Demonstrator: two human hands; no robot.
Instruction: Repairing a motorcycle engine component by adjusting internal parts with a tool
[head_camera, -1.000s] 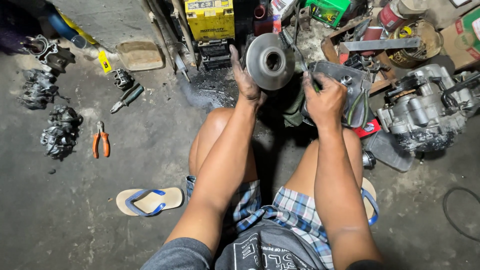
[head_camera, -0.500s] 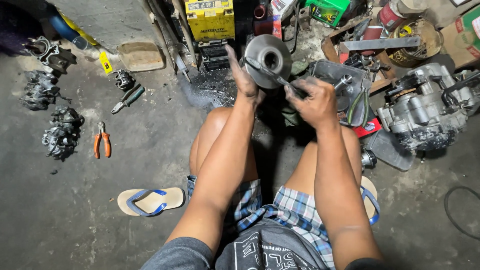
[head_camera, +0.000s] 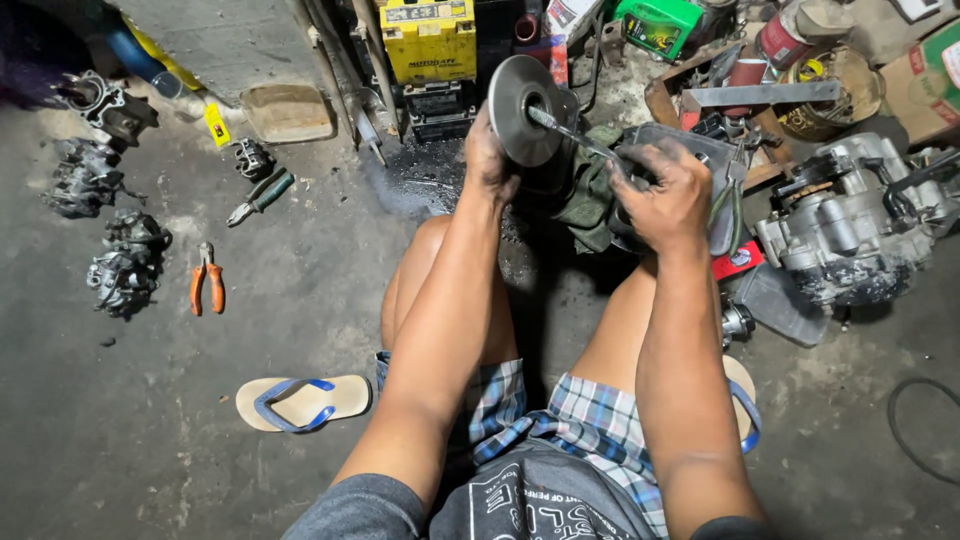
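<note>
Above the knees, over the stained concrete floor (head_camera: 300, 330): round grey metal pulley disc with a hollow centre hub (head_camera: 527, 108), held upright on edge, face turned toward the camera. Left hand (head_camera: 488, 160) wrapped around the lower left rim, fingers curled behind, thumb side pressed to the edge. Right hand (head_camera: 665, 195) closed in a fist around the handle end of a long slim steel tool (head_camera: 575, 140), tip seated in the hub opening. Both hands smeared dark with grease.

Likely heavy for its size (solid cast metal, thick at the hub), fully stiff, no give anywhere. Probably slick: oily film on the disc face, greasy palms too. Best purchase at the rim, gripped from behind as now, or through the hub bore; polished face a poor spot for fingers. Hard to break, though a drop on concrete could nick the edge.

Just behind the disc, a crumpled olive-green rag (head_camera: 590, 190). To the right, a grey engine casing (head_camera: 850, 230) on the floor. Far left, orange-handled pliers (head_camera: 207, 280) and a tan flip-flop with blue straps (head_camera: 300, 400), well apart from the hands. At the back, a yellow box-shaped battery (head_camera: 430, 40).
</note>
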